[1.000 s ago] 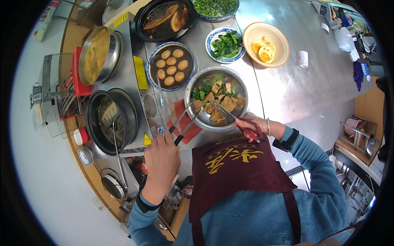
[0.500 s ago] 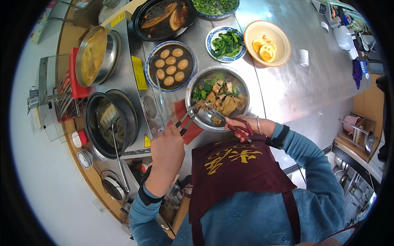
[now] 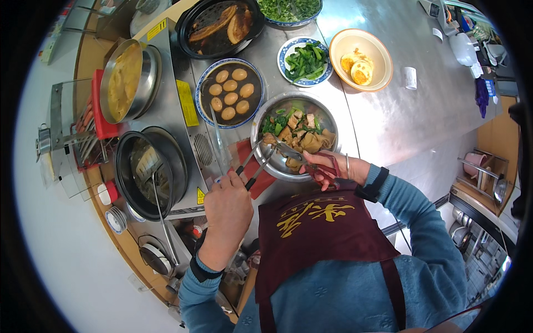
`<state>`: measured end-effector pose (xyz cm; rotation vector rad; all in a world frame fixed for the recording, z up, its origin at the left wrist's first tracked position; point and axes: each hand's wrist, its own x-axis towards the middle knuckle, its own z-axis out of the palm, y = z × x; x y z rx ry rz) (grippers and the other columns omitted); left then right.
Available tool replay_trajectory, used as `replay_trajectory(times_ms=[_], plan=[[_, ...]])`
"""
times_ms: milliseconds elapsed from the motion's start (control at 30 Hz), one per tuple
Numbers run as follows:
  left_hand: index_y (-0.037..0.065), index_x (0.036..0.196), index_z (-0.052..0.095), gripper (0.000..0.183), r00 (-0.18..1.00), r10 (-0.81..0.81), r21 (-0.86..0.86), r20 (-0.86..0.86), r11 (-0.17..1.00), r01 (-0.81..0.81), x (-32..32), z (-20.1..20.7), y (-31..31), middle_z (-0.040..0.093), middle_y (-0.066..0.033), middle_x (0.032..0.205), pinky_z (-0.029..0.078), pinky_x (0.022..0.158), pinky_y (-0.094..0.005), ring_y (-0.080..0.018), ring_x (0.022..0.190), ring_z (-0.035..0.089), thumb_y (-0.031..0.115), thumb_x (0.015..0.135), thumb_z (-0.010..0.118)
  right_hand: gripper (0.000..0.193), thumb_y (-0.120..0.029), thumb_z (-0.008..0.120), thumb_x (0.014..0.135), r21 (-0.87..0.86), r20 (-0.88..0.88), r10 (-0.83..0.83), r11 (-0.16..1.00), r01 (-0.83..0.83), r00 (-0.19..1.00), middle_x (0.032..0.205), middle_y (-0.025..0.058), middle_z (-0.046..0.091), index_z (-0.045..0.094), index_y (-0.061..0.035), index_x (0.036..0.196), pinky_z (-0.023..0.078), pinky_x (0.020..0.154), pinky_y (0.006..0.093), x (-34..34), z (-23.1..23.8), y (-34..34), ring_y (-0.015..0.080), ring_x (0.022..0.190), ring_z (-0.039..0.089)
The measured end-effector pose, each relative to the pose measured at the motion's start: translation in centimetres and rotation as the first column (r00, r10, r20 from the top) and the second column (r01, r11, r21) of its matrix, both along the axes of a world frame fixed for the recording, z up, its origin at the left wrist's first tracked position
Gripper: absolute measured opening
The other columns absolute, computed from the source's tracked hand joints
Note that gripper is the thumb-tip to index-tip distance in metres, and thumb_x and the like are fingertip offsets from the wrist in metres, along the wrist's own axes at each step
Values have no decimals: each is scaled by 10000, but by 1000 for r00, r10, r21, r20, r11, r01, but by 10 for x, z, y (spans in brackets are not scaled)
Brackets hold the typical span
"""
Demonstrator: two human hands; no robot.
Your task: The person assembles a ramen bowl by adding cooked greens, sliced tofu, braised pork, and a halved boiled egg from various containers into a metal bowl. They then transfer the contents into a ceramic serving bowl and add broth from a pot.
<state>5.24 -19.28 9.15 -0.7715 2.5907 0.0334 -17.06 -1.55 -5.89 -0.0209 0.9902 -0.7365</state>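
Apparently, cutting was underway: the left hand (image 3: 229, 208) gripped black-handled metal tongs (image 3: 261, 169), the right hand (image 3: 322, 169) red-handled scissors (image 3: 293, 154), over brown food (image 3: 309, 143) in a round silver bowl (image 3: 328, 119) by the bench (image 3: 400, 122)'s near edge; another snip would need steady tongs.

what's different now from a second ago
The right hand brought the scissors left, to the tips of the tongs; the left hand shifted slightly right. Both kept their tools. The metal bowl and eggs stayed put.
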Motion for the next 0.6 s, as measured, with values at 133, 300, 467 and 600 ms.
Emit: replay_trajectory(times_ms=[133,300,467,600], plan=[[-29,1269,609,611,998,54,40,42,998,-56,3,12,0,670,-163,1046,575,736,-404,-318,913,709,285,786,814,795,-744,501,945,-1,-61,78,997,-78,995,596,-3,527,609,11,1171,521,427,259,-6,10,-11,109,451,571],[-32,1278,601,621,997,65,56,40,996,-67,2,19,3,666,-169,1052,573,738,-413,-326,917,707,286,788,812,805,-772,537,907,68,-236,261,965,-252,936,577,-4,528,620,-5,1139,492,398,253,-10,26,-29,118,428,573],[-35,1274,597,615,995,90,62,48,994,-93,3,18,5,664,-172,1040,574,730,-419,-334,913,707,288,796,810,737,-738,559,920,96,-354,394,918,-386,848,547,2,531,665,-25,1072,466,378,252,-6,30,-43,120,418,566],[-40,1282,590,621,993,109,76,40,991,-111,7,16,7,663,-170,1018,573,723,-426,-336,906,705,291,803,805,644,-637,649,928,103,-404,383,922,-374,831,526,-4,516,694,-12,1077,430,355,255,-8,29,-39,112,395,539]])
